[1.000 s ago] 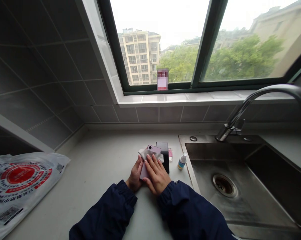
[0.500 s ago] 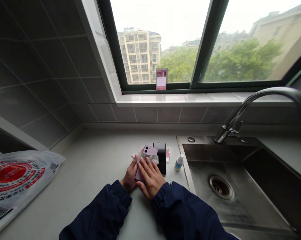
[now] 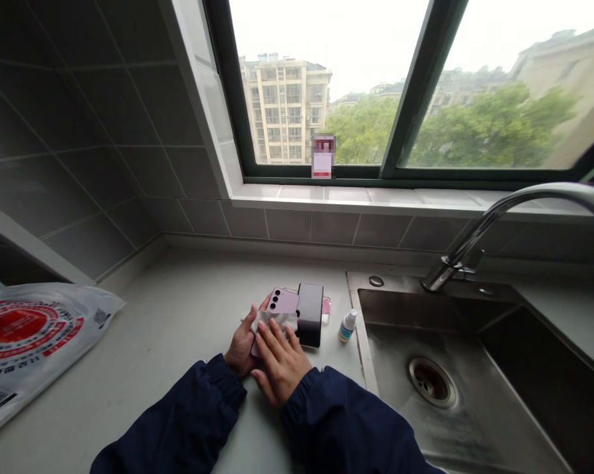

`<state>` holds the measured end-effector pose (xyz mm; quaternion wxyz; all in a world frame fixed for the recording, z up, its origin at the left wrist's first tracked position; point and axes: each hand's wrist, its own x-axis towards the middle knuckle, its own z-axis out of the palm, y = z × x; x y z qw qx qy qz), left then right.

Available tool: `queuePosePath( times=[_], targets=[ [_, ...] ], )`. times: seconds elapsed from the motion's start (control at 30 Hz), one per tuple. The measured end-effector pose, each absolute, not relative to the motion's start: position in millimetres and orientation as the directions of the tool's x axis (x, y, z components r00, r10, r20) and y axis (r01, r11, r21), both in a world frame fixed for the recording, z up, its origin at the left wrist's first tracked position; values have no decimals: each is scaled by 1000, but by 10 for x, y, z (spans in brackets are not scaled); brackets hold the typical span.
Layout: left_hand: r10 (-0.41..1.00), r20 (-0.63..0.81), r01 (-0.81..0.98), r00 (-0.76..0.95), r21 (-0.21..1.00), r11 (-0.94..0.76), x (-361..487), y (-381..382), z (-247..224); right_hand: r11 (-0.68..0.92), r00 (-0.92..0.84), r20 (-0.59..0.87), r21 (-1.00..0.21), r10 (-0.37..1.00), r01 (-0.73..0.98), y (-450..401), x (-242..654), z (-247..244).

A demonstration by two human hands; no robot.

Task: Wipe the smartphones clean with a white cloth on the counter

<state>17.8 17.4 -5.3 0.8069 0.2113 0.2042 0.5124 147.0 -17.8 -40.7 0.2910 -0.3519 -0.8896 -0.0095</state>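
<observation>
A pale pink phone [image 3: 287,300] rests in my left hand [image 3: 239,345], its back with three camera lenses facing up. My left fingers wrap round its left edge. Across the phone's lower back lies a thin whitish-grey cloth [image 3: 287,320]. My right hand [image 3: 281,359] presses on this cloth with its fingers stretched flat and the thumb apart. Just right of the phone sits a black box-like case [image 3: 311,316] with a grey top. Beside it is a small clear and pink item [image 3: 326,309], partly hidden.
A small white-capped spray bottle [image 3: 346,326] stands by the steel sink [image 3: 375,388]. The chrome faucet [image 3: 474,224] arches over the sink. At the left lies a printed plastic bag [image 3: 40,329] on the white counter [image 3: 168,336]. A window is behind.
The cloth and my right hand have slid down the phone, baring more of its back and a third lens. Both hands and the phone are farther left of the case. The view has shifted slightly.
</observation>
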Motion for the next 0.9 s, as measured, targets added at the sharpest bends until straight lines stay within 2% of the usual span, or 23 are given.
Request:
queuePosePath(
  times=[0.37,0.63,0.9],
  targets=[
    [920,-125,-757,372,533,378,217,185,-12,751,-561,536,-242,631,615,-145,1478,-393],
    [921,-153,-757,358,529,382,179,163,-146,683,-489,544,-234,682,692,-99,1503,-377],
    [919,-52,-692,391,642,331,160,151,-238,628,-409,586,-232,700,743,20,1586,-282]
  ],
)
